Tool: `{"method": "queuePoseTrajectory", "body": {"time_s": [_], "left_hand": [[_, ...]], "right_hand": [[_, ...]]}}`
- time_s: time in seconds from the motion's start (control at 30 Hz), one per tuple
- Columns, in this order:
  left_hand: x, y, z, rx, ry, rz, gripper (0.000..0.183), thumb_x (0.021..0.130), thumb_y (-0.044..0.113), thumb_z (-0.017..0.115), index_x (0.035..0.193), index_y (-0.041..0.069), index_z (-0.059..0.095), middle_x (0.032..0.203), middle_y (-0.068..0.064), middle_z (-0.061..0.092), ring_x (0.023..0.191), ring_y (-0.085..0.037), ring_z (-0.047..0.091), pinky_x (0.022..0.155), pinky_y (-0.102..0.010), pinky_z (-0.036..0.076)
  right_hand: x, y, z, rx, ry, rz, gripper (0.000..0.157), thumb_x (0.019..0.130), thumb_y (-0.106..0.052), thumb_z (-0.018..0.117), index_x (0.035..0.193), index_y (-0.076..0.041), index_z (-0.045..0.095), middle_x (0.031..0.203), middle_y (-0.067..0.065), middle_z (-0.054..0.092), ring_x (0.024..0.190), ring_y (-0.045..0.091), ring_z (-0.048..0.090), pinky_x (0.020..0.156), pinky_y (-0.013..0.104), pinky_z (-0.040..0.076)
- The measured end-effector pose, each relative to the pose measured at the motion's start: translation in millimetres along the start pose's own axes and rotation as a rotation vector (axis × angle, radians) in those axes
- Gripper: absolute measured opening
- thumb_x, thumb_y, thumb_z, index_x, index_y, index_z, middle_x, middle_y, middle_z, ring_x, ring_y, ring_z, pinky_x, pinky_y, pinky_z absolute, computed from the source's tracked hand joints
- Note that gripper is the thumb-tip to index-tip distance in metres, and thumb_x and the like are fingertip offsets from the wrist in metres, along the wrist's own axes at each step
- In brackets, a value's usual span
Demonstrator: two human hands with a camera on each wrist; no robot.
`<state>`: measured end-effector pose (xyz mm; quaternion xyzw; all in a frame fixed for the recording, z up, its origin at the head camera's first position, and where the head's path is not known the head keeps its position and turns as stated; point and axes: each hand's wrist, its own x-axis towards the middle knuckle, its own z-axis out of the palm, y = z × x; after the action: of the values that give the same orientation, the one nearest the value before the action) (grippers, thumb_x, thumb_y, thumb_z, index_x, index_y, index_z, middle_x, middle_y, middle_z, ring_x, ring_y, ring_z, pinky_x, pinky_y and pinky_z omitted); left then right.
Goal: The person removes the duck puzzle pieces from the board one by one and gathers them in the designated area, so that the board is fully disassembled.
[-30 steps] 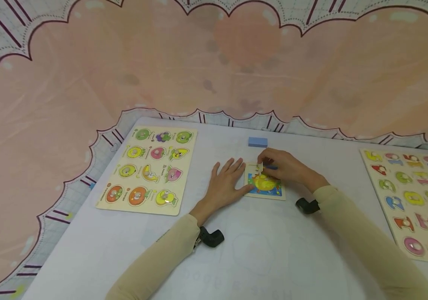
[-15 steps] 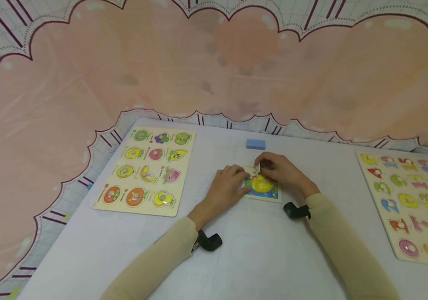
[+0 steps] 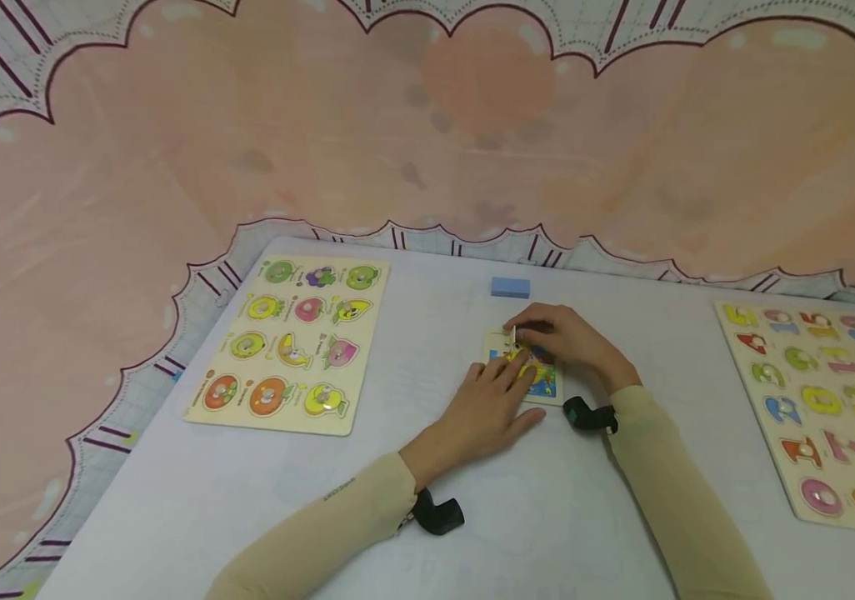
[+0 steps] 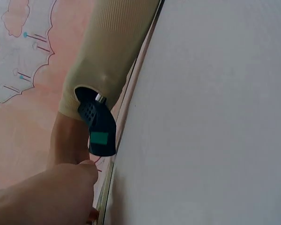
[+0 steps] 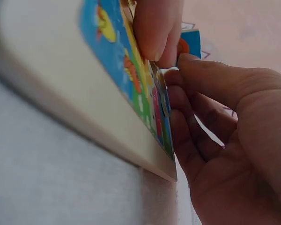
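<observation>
My right hand (image 3: 573, 340) pinches 1 jigsaw piece (image 5: 194, 43); my left hand (image 3: 482, 410), fingers relaxed, touches the puzzle board (image 3: 545, 388); this seems the fitting step, next needing alignment.

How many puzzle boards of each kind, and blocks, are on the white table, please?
Large cream fruit puzzle board: 1
Large cream number puzzle board: 1
Small cream-edged picture puzzle board: 1
Small blue rectangular block: 1
Total: 4
</observation>
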<state>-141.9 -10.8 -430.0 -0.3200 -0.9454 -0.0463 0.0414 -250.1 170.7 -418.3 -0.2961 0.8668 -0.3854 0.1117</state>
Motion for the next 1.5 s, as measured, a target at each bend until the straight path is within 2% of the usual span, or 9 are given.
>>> {"method": "queuePoseTrajectory", "body": {"time_s": [0.23,0.57,0.7,0.87,1.03,1.2,1.4,1.5], "left_hand": [[2.0,1.8,1.4,0.047,0.049,-0.042,0.051,0.1,0.045,0.032,0.141,0.016,0.042,0.152,-0.004,0.035,0.125,-0.018,0.04,0.09,-0.034,0.036],[2.9,5.9,0.9,0.106,0.034,-0.07,0.053,0.099,0.049,0.032,0.141,0.018,0.043,0.151,-0.001,0.037,0.124,-0.018,0.041,0.087,-0.032,0.038],[4.9,7.5,1.2,0.114,0.036,-0.065,0.048,0.099,0.043,0.035,0.137,0.017,0.045,0.15,-0.003,0.039,0.124,-0.018,0.041,0.088,-0.033,0.038],[8.8,10.9,-0.1,0.118,0.044,-0.06,0.041,0.096,0.038,0.039,0.129,0.017,0.05,0.145,-0.003,0.044,0.122,-0.018,0.043,0.089,-0.033,0.039],[8.5,10.2,0.6,0.122,0.061,-0.053,0.038,0.094,0.036,0.042,0.126,0.017,0.052,0.144,-0.003,0.045,0.122,-0.018,0.044,0.094,-0.034,0.038],[7.3,10.0,-1.4,0.106,0.075,-0.063,0.037,0.092,0.033,0.044,0.124,0.017,0.054,0.143,-0.003,0.046,0.125,-0.02,0.044,0.102,-0.039,0.038],[5.9,13.8,-2.9,0.075,0.041,-0.066,0.039,0.093,0.031,0.041,0.128,0.017,0.051,0.147,-0.005,0.043,0.131,-0.022,0.041,0.105,-0.042,0.038],[6.0,12.9,-2.9,0.079,0.029,-0.064,0.04,0.094,0.031,0.041,0.13,0.017,0.05,0.148,-0.005,0.041,0.132,-0.022,0.04,0.106,-0.042,0.037]], "right_hand": [[6.3,-2.2,-2.0,0.042,-0.009,0.002,0.023,0.093,-0.017,0.059,0.114,-0.012,0.069,0.111,0.005,0.068,0.102,0.017,0.06,0.088,0.022,0.044],[14.2,-0.3,-2.2,0.047,-0.067,0.018,0.021,0.095,-0.017,0.057,0.111,-0.011,0.068,0.114,0.006,0.067,0.105,0.02,0.059,0.095,0.039,0.045],[18.1,2.4,-2.9,0.034,-0.089,-0.012,0.021,0.096,-0.018,0.055,0.11,-0.011,0.068,0.111,0.006,0.067,0.101,0.018,0.058,0.092,0.036,0.046],[26.0,5.4,-7.2,0.049,-0.157,-0.054,0.02,0.096,-0.015,0.054,0.108,-0.008,0.069,0.105,0.007,0.068,0.091,0.014,0.055,0.083,0.024,0.045],[33.3,5.4,-9.4,0.062,-0.208,-0.085,0.018,0.096,-0.014,0.055,0.104,-0.007,0.069,0.097,0.007,0.068,0.082,0.014,0.052,0.075,0.023,0.043],[44.5,1.0,-8.2,0.035,-0.202,-0.072,0.019,0.097,-0.018,0.054,0.103,-0.01,0.069,0.092,0.003,0.067,0.077,0.012,0.051,0.071,0.025,0.043],[52.0,-6.4,-7.4,0.042,-0.239,-0.018,0.021,0.098,-0.02,0.051,0.104,-0.01,0.068,0.08,0.004,0.059,0.07,0.013,0.046,0.064,0.026,0.04],[51.8,-7.5,-9.5,0.047,-0.219,0.002,0.021,0.098,-0.021,0.05,0.104,-0.011,0.067,0.081,0.004,0.059,0.071,0.013,0.049,0.065,0.026,0.041]]}}
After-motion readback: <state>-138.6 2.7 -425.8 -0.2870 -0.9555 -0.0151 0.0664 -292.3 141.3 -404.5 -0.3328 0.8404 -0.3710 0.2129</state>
